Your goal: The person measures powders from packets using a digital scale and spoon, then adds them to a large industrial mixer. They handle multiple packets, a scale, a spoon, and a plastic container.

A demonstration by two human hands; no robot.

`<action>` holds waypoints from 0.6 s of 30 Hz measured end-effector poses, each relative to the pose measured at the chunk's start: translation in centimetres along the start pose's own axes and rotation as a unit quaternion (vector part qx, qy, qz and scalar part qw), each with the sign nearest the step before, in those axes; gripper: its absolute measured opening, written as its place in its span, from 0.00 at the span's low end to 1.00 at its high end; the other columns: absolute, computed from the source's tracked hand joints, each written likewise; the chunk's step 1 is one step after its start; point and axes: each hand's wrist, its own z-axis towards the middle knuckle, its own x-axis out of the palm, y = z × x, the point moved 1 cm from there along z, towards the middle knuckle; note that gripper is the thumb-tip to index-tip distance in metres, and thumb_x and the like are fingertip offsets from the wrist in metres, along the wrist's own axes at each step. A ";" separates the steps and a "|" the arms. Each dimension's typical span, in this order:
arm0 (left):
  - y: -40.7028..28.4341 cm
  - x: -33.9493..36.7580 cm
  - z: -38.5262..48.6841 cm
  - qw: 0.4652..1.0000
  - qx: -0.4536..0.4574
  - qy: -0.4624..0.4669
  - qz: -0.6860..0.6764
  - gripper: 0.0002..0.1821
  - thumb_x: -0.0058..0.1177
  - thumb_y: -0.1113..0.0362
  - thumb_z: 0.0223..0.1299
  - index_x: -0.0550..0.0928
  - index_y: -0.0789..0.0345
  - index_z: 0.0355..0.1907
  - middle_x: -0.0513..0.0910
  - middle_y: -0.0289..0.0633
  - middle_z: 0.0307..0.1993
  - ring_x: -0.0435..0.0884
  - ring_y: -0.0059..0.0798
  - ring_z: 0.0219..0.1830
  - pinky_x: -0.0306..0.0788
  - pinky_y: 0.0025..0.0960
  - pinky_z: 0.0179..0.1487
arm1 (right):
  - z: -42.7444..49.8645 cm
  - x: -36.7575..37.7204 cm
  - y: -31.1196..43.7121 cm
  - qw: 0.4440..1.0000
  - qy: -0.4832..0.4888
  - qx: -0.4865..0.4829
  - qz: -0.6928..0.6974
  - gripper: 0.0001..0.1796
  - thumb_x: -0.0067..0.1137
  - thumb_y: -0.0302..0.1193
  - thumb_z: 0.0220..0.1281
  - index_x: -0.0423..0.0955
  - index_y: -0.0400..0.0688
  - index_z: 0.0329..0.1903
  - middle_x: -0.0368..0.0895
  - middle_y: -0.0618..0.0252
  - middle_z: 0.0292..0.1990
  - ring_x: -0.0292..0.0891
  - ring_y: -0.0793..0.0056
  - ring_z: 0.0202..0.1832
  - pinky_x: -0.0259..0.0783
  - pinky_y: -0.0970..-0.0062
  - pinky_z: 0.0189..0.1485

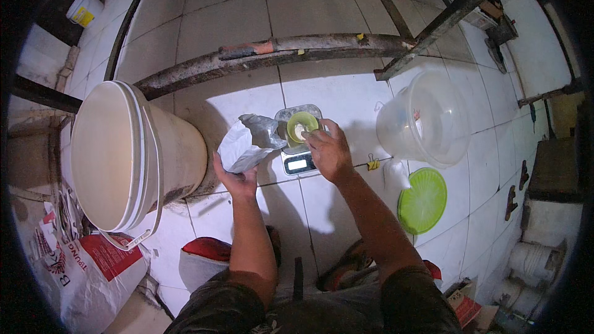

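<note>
My left hand [238,182] grips the lower side of a white bag [241,150] with a silvery inside, its mouth tilted towards a kitchen scale [286,116]. On the scale's platform stands a small yellow-green bowl [294,119] with some whitish powder [300,131] in it. The fingers of my right hand [332,150] reach to the bowl's right rim. Whether they hold something there is too small to tell. Below the platform, the scale's display [298,164] is lit. A yellow binder clip [373,163] lies on the tiles to the right of my right hand.
A large pale bucket [181,144] stands at left, above a printed paper sack [102,283]. To the right are a translucent plastic tub [394,125], a small clear bag of white stuff [396,174] and a green lid [422,202]. A metal frame bar [320,46] crosses beyond the scale.
</note>
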 end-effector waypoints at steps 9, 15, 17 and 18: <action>0.0 0.9 -0.4 0.998 -0.028 0.045 -0.018 0.30 0.46 0.39 0.60 0.74 0.58 0.57 0.77 0.40 0.54 0.74 0.41 0.55 0.66 0.52 0.58 | 0.4 -7.0 1.5 0.940 -0.182 0.140 0.253 0.08 0.51 0.28 0.64 0.73 0.37 0.42 0.75 0.57 0.40 0.71 0.61 0.47 0.68 0.66 0.53; 0.5 2.3 -0.4 0.998 -0.023 0.060 -0.024 0.30 0.47 0.43 0.61 0.76 0.68 0.53 0.79 0.43 0.50 0.76 0.40 0.53 0.68 0.44 0.60 | 0.4 -10.7 5.0 0.934 -0.116 -0.014 0.337 0.11 0.49 0.33 0.69 0.75 0.39 0.42 0.78 0.60 0.41 0.69 0.60 0.55 0.63 0.60 0.60; 1.0 2.7 -0.8 0.994 -0.042 0.102 -0.002 0.31 0.45 0.46 0.62 0.72 0.72 0.55 0.78 0.51 0.52 0.76 0.42 0.54 0.68 0.42 0.61 | 0.7 -10.2 6.2 0.980 -0.037 -0.098 0.169 0.09 0.52 0.30 0.64 0.78 0.41 0.42 0.80 0.58 0.40 0.68 0.59 0.57 0.62 0.60 0.61; 1.3 3.0 -1.0 0.991 -0.057 0.124 -0.005 0.32 0.45 0.46 0.63 0.71 0.73 0.56 0.77 0.53 0.52 0.75 0.43 0.55 0.68 0.42 0.61 | 0.8 -9.7 6.6 0.986 0.010 -0.143 0.082 0.09 0.54 0.29 0.62 0.80 0.42 0.42 0.82 0.57 0.40 0.68 0.59 0.57 0.61 0.59 0.61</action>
